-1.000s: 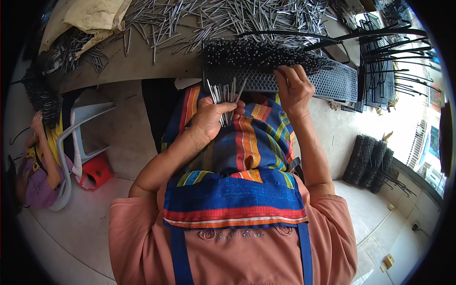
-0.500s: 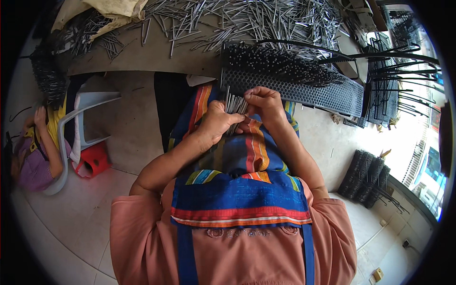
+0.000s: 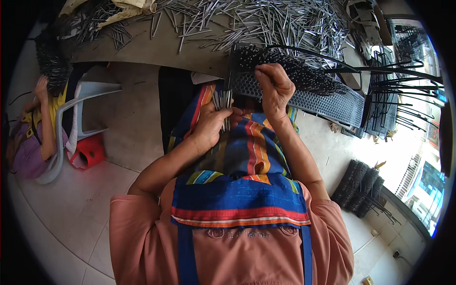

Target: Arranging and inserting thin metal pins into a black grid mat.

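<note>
In my left hand (image 3: 209, 126), above my lap, the fingers wrap round a bundle of thin grey metal rods (image 3: 222, 100), the thumb lying across them. My right hand (image 3: 276, 90) is raised over the near left part of a black perforated metal rack (image 3: 311, 102), thumb and forefinger pinched together. Whether a rod is in that pinch is too small to make out. Many rods (image 3: 313, 73) stand upright in the rack's holes along its far side. A striped blue apron (image 3: 237, 199) covers my front and lap.
Loose rods (image 3: 285, 23) are heaped on the table (image 3: 156, 50), beside a pale torn sack (image 3: 121, 13). To the left, a person (image 3: 33, 152) sits by a grey chair (image 3: 59, 126) and a red plastic object (image 3: 88, 152). Dark racks (image 3: 358, 187) stand on the floor at right.
My right hand has left the bundle and moved up and right over the rack. My left hand, still round the rods, has shifted slightly left.
</note>
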Tool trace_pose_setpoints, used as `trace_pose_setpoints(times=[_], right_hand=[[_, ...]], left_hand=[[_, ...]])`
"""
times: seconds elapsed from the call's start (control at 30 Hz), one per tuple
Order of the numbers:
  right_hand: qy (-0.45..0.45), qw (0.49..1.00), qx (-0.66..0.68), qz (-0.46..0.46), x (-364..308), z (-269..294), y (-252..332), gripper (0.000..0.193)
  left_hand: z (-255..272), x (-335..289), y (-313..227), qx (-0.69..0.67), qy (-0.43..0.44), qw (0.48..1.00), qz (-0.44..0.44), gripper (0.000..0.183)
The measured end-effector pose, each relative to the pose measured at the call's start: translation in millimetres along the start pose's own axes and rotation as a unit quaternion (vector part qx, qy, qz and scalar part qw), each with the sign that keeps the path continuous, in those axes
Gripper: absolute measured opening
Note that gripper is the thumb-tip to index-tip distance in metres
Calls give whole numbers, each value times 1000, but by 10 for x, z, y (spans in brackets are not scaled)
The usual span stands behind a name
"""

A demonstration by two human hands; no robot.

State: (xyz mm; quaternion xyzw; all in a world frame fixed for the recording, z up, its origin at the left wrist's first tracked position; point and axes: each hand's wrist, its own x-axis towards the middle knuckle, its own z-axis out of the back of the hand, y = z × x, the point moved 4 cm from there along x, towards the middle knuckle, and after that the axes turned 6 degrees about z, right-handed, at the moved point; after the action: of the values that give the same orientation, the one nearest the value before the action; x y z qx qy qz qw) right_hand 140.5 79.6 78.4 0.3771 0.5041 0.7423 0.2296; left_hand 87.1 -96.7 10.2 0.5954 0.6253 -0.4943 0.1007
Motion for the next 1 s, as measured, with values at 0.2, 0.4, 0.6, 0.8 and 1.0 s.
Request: trace_pose_setpoints(times=[0.2,0.4,0.6,0.8,1.0], right_hand=[[10,998,-36,44,23,-9,-46,13],[71,981,-137,119,31,-197,-16,12],[89,973,-194,88,105,-276,60,10],[106,956,-247,113,57,-248,93,11],[200,924,37,-324,-197,-163,-54,8]], left_hand=[[23,-8,-11,-17,-10,1000,-16,25],[-80,-52,-76,-27,-25,999,-15,17],[-4,-12,-53,-44,-39,998,-12,14],[-8,30,-78,-85,-13,996,-18,13],[-183,-6,-117,-65,83,994,8,19]])
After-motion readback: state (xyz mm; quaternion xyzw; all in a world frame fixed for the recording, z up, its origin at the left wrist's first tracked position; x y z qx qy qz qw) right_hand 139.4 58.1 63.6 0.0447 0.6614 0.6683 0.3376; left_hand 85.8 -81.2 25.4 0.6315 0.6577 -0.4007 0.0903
